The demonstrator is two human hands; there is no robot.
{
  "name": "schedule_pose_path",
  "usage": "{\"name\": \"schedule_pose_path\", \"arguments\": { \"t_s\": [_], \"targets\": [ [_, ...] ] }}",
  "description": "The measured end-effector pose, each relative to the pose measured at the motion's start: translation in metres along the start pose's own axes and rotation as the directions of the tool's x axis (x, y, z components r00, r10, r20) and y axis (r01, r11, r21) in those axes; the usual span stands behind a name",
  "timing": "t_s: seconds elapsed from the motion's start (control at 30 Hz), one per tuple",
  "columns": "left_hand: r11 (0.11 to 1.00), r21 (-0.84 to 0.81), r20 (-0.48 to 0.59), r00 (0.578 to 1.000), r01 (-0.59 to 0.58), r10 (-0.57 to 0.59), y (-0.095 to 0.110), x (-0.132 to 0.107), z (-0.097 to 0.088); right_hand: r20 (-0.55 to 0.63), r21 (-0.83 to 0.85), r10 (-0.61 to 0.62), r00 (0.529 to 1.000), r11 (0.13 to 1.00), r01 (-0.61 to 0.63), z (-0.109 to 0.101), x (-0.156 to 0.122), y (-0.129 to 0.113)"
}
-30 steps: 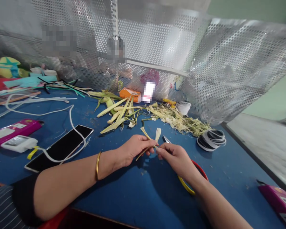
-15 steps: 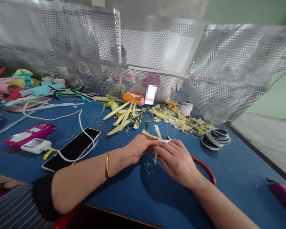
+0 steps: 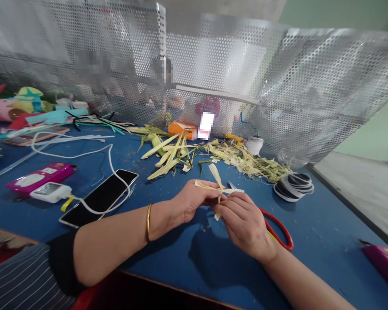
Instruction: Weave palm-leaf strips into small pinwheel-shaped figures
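Pale corn husk strips joined in a cross-like, petalled shape (image 3: 216, 173) stand up between my two hands above the blue table. My left hand (image 3: 191, 201) pinches this corn husk piece near its centre from the left, with its fingertips partly hidden. On the other side, my right hand (image 3: 242, 221) has its fingers closed on the lower and right strips. Partly covered by the right hand and wrist lies a pair of scissors with a red handle (image 3: 287, 237); a bit of metal blade shows above the knuckles.
Behind the hands lie loose corn husks (image 3: 168, 157) and a pile of shredded husk (image 3: 245, 161). A phone (image 3: 98, 198) with a white cable lies left, beside a purple-and-white device (image 3: 42, 177). A dark-and-white roll (image 3: 292, 188) sits right. Perforated metal panels (image 3: 210, 56) close the back.
My right hand has shifted slightly right and down along the husk strips. The petals stand more spread, and more of the scissors' handle shows. The view has moved a little.
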State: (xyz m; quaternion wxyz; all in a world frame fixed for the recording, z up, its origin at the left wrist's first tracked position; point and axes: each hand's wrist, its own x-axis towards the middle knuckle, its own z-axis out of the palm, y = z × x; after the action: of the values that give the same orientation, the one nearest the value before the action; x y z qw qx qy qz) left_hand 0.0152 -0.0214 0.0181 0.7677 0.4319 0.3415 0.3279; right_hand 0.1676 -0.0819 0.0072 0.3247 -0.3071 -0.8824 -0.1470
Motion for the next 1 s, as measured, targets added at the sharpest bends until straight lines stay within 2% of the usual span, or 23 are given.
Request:
{"name": "schedule_pose_path", "arguments": {
  "t_s": [0.13,0.2,0.23,0.3,0.37,0.47,0.53,0.6,0.7,0.8,0.87,0.93,1.0],
  "targets": [
    [0.999,0.037,0.005,1.0,0.026,-0.026,0.003,0.004,-0.005,-0.003,0.027,0.024,1.0,0.999,-0.024,0.0,0.001,0.0],
    [0.998,0.06,0.006,1.0,0.015,-0.015,0.007,0.006,-0.008,-0.062,0.019,0.137,0.989,0.991,-0.136,-0.002,0.0,0.005],
    [0.998,0.07,0.003,1.0,0.006,-0.006,0.01,0.006,-0.009,-0.105,0.012,0.231,0.967,0.973,-0.231,-0.003,0.0,0.008],
    [0.996,0.085,-0.014,1.0,0.004,-0.003,0.014,0.007,-0.01,-0.144,0.011,0.443,0.885,0.895,-0.446,-0.004,-0.002,0.015],
    [0.995,0.099,-0.035,0.999,0.015,-0.012,0.015,0.006,-0.009,-0.045,0.049,0.606,0.795,0.796,-0.604,-0.001,-0.004,0.021],
    [0.985,0.17,-0.069,0.997,-0.005,0.017,0.01,0.006,-0.007,0.232,0.165,0.701,0.674,0.654,-0.738,0.007,-0.006,0.024],
    [0.964,0.261,-0.078,0.995,-0.041,0.063,0.006,0.007,-0.008,0.328,0.25,0.712,0.621,0.568,-0.784,0.011,-0.005,0.022],
    [0.925,0.368,-0.063,0.99,-0.093,0.125,0.002,0.008,-0.01,0.355,0.315,0.707,0.611,0.525,-0.791,0.013,-0.003,0.019],
    [0.847,0.496,-0.021,0.973,-0.189,0.229,-0.001,0.011,-0.012,0.366,0.383,0.683,0.633,0.509,-0.771,0.008,0.0,0.017],
    [0.816,0.531,-0.005,0.962,-0.228,0.272,0.0,0.013,-0.013,0.371,0.445,0.671,0.642,0.479,-0.757,0.003,0.003,0.016],
    [0.84,0.502,-0.025,0.968,-0.205,0.251,0.002,0.013,-0.014,0.406,0.501,0.69,0.6,0.381,-0.777,0.003,0.004,0.017],
    [0.878,0.453,-0.038,0.98,-0.156,0.193,0.005,0.013,-0.013,0.46,0.573,0.727,0.51,0.196,-0.796,0.004,0.004,0.018],
    [0.903,0.416,-0.009,0.992,-0.11,0.125,0.007,0.011,-0.013,0.48,0.649,0.773,0.416,0.006,-0.76,0.006,0.005,0.019]
  ]
}}
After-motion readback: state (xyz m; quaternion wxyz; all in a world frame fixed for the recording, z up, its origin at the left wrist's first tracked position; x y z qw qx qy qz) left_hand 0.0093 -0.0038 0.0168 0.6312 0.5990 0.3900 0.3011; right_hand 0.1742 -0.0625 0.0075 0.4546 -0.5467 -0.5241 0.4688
